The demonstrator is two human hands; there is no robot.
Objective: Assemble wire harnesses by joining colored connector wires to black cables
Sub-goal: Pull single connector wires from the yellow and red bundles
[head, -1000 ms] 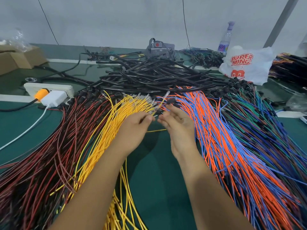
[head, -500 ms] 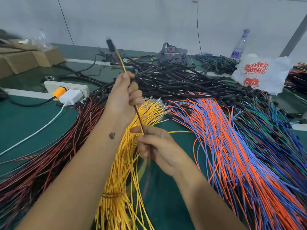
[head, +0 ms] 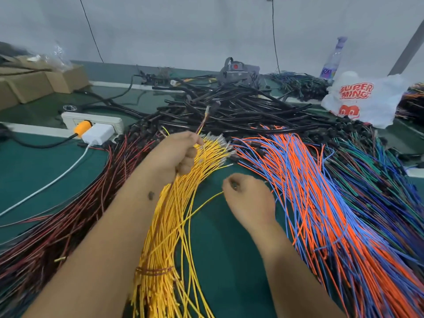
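Item: my left hand point(head: 181, 152), lowered from its raised position, grips a wire stub point(head: 203, 121) over the yellow wires point(head: 174, 214). My right hand point(head: 249, 200) now pinches one yellow wire point(head: 202, 205) mid-table; I judge another join beginning.

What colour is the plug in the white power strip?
Orange: the plug sits in the power strip, seen in the head view.

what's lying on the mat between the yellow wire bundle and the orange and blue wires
In the head view, mostly bare green mat. The right hand sits in that gap, pinching a single yellow wire that strays from the yellow bundle toward the orange and blue wires.
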